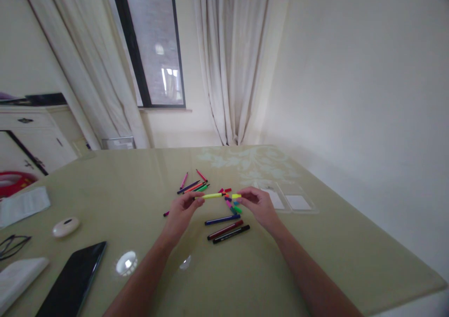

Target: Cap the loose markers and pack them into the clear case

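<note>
Between the fingertips of my left hand (182,210) is a yellow felt-tip pen (213,196), its dark tip bare and pointing right. My right hand (258,205) pinches a yellow pen cap (236,196), a small gap apart from the tip. Several loose coloured caps (237,210) lie under and between the hands. Beyond my left hand lie uncapped pens, among them an orange pen (194,188) and a pink pen (184,180). Closer to me are three capped pens: a blue pen (222,219), a dark red pen (225,230) and a black pen (231,234).
A clear plastic case (297,202) lies open beyond my right hand. On the left of the table (140,176) are a black phone or tablet (73,279), a white rounded object (66,226), glasses (14,246) and a white box-like object (21,279). A wall stands along the right.
</note>
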Demonstrator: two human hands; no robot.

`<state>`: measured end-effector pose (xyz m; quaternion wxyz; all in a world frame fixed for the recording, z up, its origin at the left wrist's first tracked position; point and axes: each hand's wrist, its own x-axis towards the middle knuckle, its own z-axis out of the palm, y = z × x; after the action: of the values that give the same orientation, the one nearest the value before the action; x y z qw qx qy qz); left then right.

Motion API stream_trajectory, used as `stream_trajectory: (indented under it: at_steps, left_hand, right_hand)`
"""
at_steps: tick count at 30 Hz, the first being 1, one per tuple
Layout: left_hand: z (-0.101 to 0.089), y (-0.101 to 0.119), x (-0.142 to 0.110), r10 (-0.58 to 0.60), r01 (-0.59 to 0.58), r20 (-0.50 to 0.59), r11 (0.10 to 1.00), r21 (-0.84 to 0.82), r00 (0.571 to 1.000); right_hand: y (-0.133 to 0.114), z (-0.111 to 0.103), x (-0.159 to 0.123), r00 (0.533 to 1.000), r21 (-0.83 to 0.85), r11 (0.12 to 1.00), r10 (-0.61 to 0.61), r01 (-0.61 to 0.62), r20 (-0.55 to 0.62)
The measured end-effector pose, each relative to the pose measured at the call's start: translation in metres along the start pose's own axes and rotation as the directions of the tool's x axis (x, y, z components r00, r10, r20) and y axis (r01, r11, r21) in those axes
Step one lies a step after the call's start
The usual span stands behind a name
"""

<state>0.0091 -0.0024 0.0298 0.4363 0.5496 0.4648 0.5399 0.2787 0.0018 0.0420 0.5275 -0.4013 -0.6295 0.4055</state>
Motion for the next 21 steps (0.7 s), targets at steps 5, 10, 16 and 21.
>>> stream_trajectory:
  at_steps: [5, 10, 16, 21]
  left_hand:
    - [0.004, 0.0, -0.002, -0.002, 0.002, 0.029, 1.0, -0.031, 1.0]
    - [0.006, 0.001, -0.003, 0.014, -0.012, 0.062, 1.0, -0.026, 0.998]
    - [0.007, 0.008, -0.007, 0.026, -0.027, 0.093, 1.0, 0.014, 0.995]
    - [0.01, 0.01, -0.009, 0.005, -0.006, 0.106, 1.0, 0.012, 0.994]
  right_hand:
    - [-0.006, 0.003, -0.001, 1.0, 0.045, 0.999, 0.005, -0.004, -0.026]
    - [-0.008, 0.004, -0.001, 1.0, 0.049, 0.999, 0.004, -0.003, -0.03]
    - [-0.005, 0.004, -0.002, 1.0, 0.057, 0.998, 0.011, -0.011, -0.001]
    - [-0.006, 0.005, -0.004, 0.999, 0.033, 0.999, 0.025, -0.027, 0.046]
